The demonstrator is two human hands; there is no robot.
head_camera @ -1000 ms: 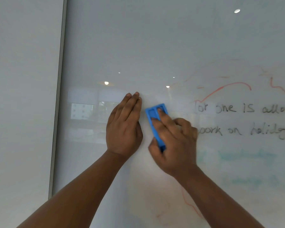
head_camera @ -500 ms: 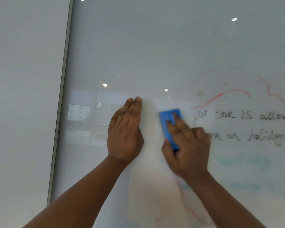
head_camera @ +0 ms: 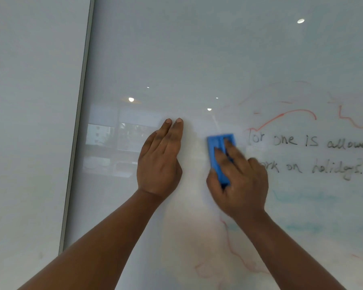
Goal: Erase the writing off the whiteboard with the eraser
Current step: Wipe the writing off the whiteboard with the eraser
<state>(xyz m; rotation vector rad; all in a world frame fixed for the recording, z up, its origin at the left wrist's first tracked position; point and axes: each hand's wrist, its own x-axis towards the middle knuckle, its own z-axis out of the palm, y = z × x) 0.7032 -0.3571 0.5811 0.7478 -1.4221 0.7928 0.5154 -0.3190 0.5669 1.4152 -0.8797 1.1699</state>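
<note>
Head view, looking forward at a glossy whiteboard (head_camera: 197,59) that fills most of the frame, with its grey frame edge (head_camera: 80,132) running down the left side and a plain wall (head_camera: 29,122) beyond it. Ceiling lights and a window reflect in the sheen.

The left hand (head_camera: 158,162) lies flat on the board, fingers (head_camera: 172,135) straight and together, holding nothing; it seems to be bracing the body.

The right hand (head_camera: 239,181) presses a blue eraser (head_camera: 219,151) against the board, just right of the left hand. Its straight fingers lie along the eraser's back and the thumb side wraps the lower left edge, so it grips the eraser. This hand is slightly blurred.

Just right of the eraser, two lines of black writing (head_camera: 308,153) remain: roughly "one is allowed" and "work on holidays". The eraser's right edge sits beside the start of the top line. Faint red scribbles (head_camera: 285,116) arc above the words, more red trails below, and pale teal smears (head_camera: 302,197) lie under the text.

The eraser looks like a light, rigid plastic block, best held across its back with fingers spread so pressure stays even. On so slick a surface it should glide easily; most of the writing is yet to be wiped.
</note>
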